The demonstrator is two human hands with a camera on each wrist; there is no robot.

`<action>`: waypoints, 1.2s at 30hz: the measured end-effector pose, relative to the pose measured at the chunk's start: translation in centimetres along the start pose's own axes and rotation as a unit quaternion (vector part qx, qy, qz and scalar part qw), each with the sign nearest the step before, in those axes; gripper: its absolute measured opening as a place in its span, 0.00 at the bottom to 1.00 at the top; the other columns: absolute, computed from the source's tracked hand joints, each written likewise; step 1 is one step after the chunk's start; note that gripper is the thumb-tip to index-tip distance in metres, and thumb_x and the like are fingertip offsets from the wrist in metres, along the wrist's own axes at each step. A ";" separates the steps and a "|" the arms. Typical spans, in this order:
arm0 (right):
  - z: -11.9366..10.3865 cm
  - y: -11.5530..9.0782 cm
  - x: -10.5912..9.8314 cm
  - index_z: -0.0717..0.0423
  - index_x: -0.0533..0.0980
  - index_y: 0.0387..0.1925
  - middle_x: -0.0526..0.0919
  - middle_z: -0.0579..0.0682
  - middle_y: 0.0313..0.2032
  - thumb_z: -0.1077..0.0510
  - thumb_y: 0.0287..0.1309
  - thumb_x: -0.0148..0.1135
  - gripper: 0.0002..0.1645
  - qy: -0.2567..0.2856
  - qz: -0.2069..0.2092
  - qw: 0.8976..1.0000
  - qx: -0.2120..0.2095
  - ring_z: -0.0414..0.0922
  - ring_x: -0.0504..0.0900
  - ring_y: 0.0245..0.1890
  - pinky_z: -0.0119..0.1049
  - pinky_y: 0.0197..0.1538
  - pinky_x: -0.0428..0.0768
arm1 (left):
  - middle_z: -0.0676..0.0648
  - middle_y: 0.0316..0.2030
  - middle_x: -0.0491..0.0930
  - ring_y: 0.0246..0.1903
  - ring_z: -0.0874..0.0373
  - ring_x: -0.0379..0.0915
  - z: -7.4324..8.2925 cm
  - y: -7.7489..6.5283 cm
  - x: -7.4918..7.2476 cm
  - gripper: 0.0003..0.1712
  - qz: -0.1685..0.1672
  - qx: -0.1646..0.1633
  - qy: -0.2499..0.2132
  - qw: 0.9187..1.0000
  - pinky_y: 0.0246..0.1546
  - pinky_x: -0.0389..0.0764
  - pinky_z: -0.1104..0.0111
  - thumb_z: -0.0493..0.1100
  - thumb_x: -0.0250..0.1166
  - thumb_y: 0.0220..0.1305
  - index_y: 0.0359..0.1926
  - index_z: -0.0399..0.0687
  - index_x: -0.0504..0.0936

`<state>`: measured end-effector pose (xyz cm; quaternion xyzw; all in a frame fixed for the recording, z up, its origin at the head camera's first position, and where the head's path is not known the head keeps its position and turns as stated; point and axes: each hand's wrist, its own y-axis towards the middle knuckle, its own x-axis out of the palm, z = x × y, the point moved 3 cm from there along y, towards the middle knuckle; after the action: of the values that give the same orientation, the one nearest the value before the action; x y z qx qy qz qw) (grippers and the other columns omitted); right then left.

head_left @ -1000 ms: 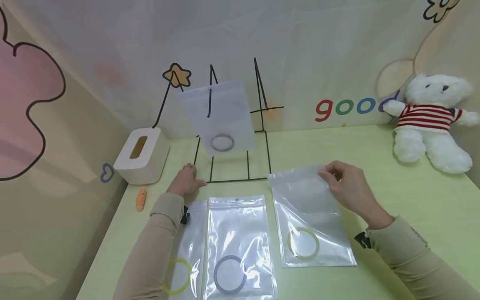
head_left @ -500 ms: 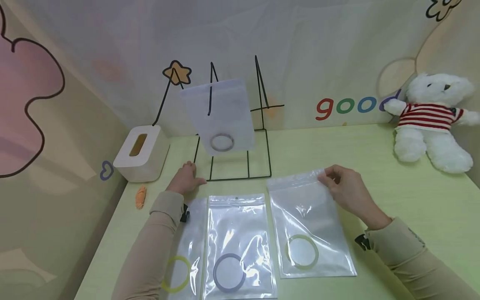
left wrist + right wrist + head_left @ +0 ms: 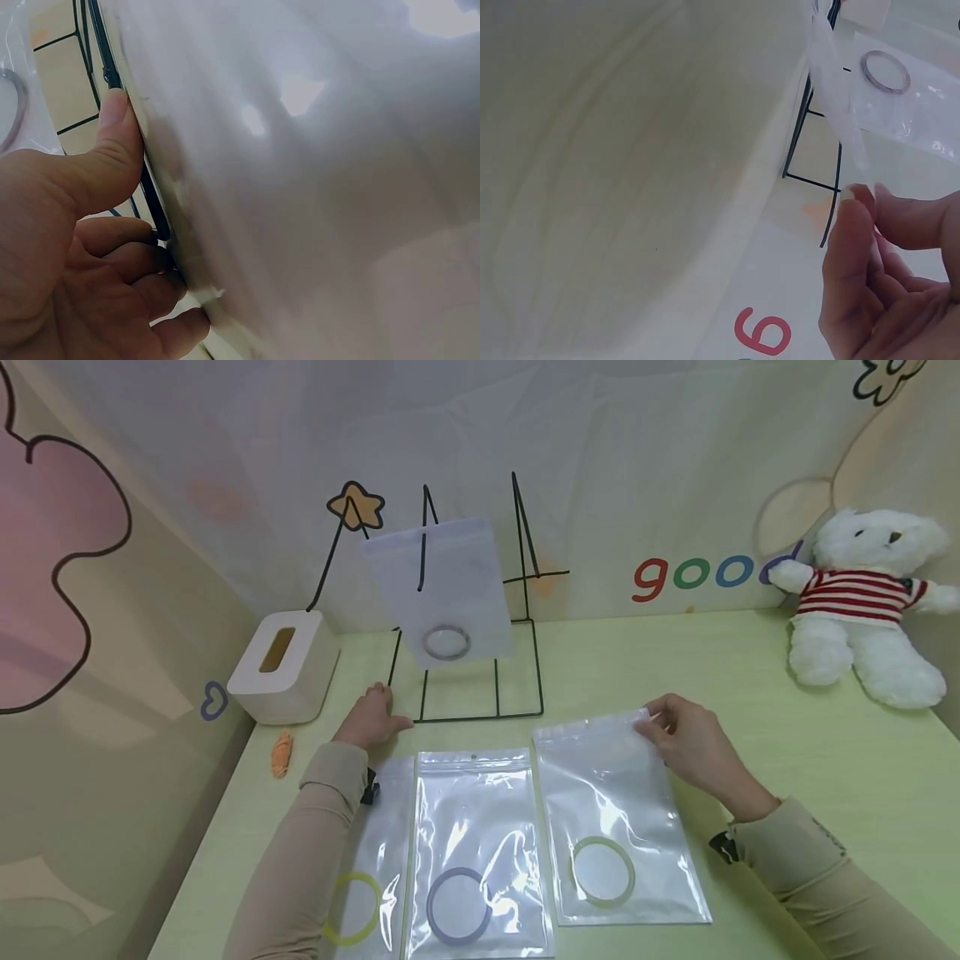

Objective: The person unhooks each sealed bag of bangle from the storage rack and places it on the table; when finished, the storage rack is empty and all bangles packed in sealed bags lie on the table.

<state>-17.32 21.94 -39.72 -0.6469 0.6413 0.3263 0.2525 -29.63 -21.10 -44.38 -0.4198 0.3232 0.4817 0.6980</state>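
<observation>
- My right hand [image 3: 693, 747] pinches the top corner of a clear bag [image 3: 618, 797] with a pale yellow ring [image 3: 632, 870] inside.
- That bag is just beside the purple-ring bag [image 3: 476, 814].
- My left hand [image 3: 369, 720], spread, touches the black rack [image 3: 497, 717].

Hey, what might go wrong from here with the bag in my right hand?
The right hand pinches the pale-ring bag only by a top corner, so it might slip or twist. That bag's left edge lies close to the middle bag, which it could nudge. If the left hand shifts at the near left corner of the wire rack, the hanging bag might swing.
</observation>
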 end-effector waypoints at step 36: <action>1.4 0.8 0.9 0.70 0.70 0.57 0.84 0.61 0.40 0.53 0.66 0.58 0.27 -0.072 -0.120 0.989 0.039 0.48 0.82 0.32 0.39 0.28 0.80 | 0.28 0.73 0.43 0.71 0.31 0.40 0.2 -0.1 -0.1 0.47 0.002 -0.003 0.011 1.000 0.70 0.51 0.45 0.51 0.64 0.65 0.71 0.26 0.53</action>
<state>-18.26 22.28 -41.25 -0.6832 0.5517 0.3142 0.3607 -29.56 -20.93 -44.20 -0.4264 0.3305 0.4797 0.6920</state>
